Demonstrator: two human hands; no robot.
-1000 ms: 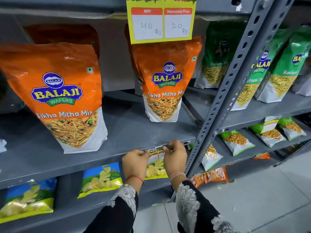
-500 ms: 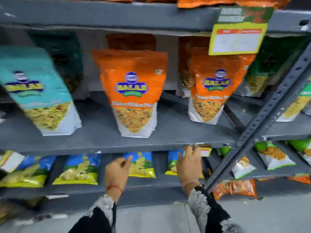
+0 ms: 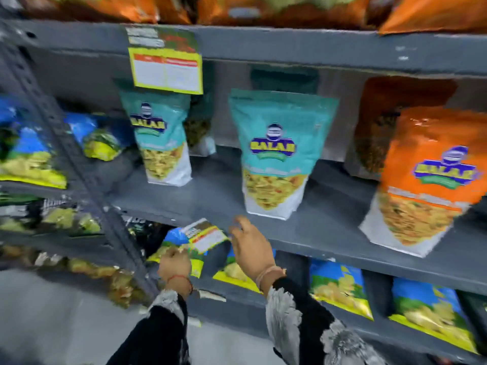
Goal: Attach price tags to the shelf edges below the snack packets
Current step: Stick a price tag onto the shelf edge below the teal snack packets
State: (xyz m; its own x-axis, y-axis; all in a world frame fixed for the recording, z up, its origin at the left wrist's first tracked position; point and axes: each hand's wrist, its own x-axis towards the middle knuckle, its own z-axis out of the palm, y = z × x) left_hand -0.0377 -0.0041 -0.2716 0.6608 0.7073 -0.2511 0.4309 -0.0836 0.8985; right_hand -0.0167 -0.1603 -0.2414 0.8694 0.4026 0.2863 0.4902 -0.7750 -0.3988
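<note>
Since the earlier frames your view has swung left along the rack: the orange Tikha Mitha Mix bags that filled the middle now sit at the right, two teal Balaji packets stand in front of you, and both hands have left the spot where you were pressing a tag onto the shelf lip. In the head view, which is blurred by that motion, your left hand [image 3: 174,264] is curled below the shelf edge [image 3: 329,247] with its fingers pressed together on the lower corner of a small price tag [image 3: 205,236], as far as the blur lets me judge. The tag is tilted, hangs just under the lip left of the nearer teal packet [image 3: 278,154], and I cannot tell whether it touches the metal yet. Your right hand [image 3: 250,248] is beside the tag's right end with fingers spread and holding nothing, its fingertips near the lip. The likely trouble is a crooked or weak fix: you hold the tag by one corner only, so it can pivot or slip from your pinch before the right hand presses it flat. It also sits left of that teal packet, between it and the far teal packet [image 3: 160,143], so it could end up pricing neither clearly. Another yellow tag [image 3: 167,67] hangs from the shelf above the far packet, and the slanted rack upright [image 3: 79,164] is close on your left, where your sleeve could catch.
</note>
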